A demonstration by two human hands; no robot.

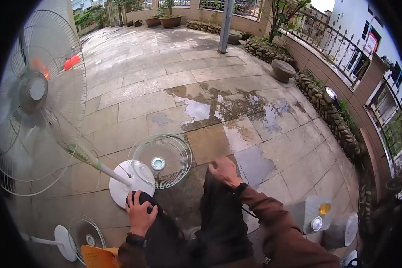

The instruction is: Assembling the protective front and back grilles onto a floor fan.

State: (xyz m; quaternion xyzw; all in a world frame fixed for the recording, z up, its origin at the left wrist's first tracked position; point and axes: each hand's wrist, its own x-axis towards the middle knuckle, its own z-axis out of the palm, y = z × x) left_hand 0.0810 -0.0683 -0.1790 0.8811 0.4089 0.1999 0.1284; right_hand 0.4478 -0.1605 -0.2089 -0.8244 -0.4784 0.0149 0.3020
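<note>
Low in the frame, the left hand (140, 214) rests flat on a dark-trousered knee (158, 232), and the right hand (225, 172) grips the other knee (219, 210) — fingers curled over the cloth. Just above the left hand lies a round wire fan guard (161, 161) on wet stone paving (236, 138), touching the white round base (130, 190) of a tall standing fan (33, 96) that fills the left side. A smaller fan (82, 234) sits at lower left — beside an orange object (98, 257).
</note>
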